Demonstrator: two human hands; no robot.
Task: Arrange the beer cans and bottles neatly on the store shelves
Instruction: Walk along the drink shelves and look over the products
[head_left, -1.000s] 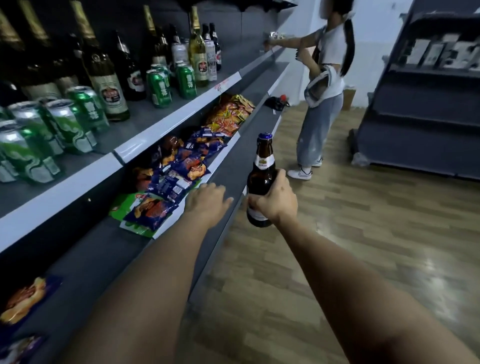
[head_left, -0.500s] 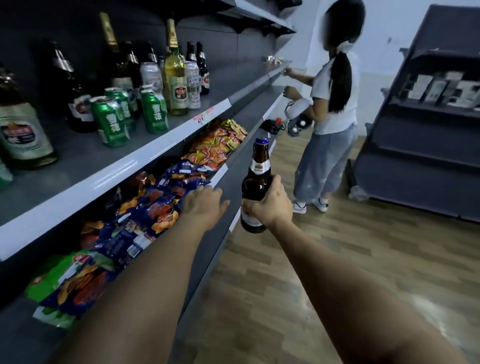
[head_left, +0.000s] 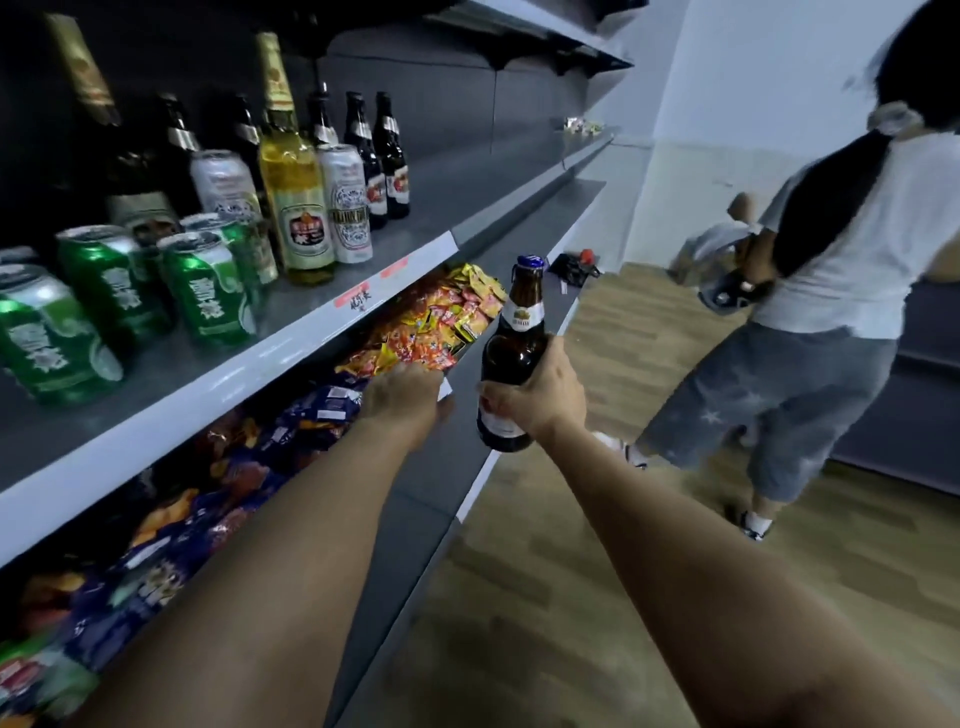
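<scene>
My right hand (head_left: 537, 392) grips a brown beer bottle (head_left: 514, 343) with a blue cap, upright, in front of the shelves. My left hand (head_left: 408, 397) hovers beside it over the snack shelf, fingers loosely extended, holding nothing. On the upper shelf (head_left: 291, 343) stand green beer cans (head_left: 205, 288), silver cans (head_left: 345, 202), a tall pale-yellow bottle (head_left: 291, 171) and dark bottles (head_left: 387, 156) further back.
The lower shelf holds blue snack bags (head_left: 208, 499) and orange and yellow packets (head_left: 441, 322). A person in a white shirt and denim shorts (head_left: 810, 312) stands to the right on the wooden floor (head_left: 597, 545). The upper shelf's far end is bare.
My view has moved along the shelves toward the tall bottles. The bottle in my right hand has risen slightly. The person has turned away and come closer on the right.
</scene>
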